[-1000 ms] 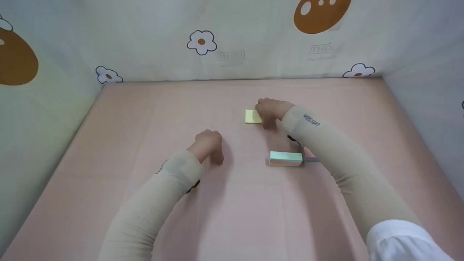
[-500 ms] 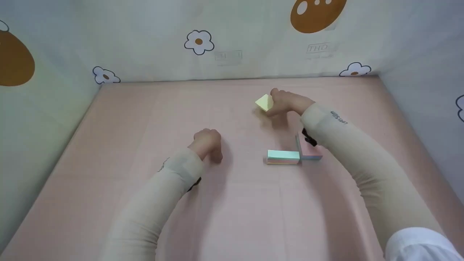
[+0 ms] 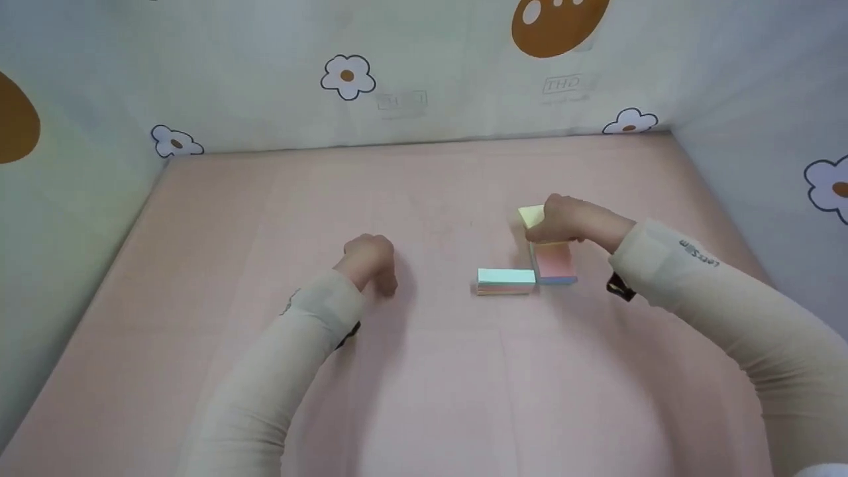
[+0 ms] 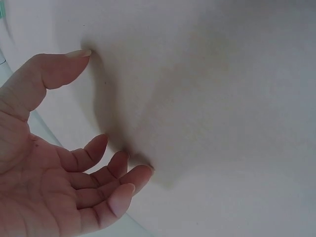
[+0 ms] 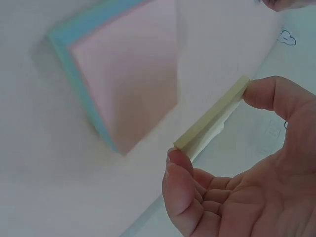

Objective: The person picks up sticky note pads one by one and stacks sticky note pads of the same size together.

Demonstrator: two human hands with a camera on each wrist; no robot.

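In the head view my right hand (image 3: 562, 218) pinches a yellow sticky note pad (image 3: 530, 215) above the table. The right wrist view shows the yellow pad (image 5: 212, 118) held by its edges between thumb and fingertips. Just below it lies a stack of sticky note pads (image 3: 555, 262), pink on top with blue and green beneath. Touching or nearly touching that stack's left side is a narrow mint-topped stack of notes (image 3: 505, 278). My left hand (image 3: 371, 262) rests at the table's middle, fingers loosely curled and holding nothing, as the left wrist view also shows.
A pink surface (image 3: 411, 384) spreads under both arms. Pale curtain-like walls (image 3: 457, 66) with flower and brown prints enclose it at the back and sides.
My right hand has lifted the yellow pad off the table and carried it right and nearer, over the pink-topped stack. The left hand stays in place.
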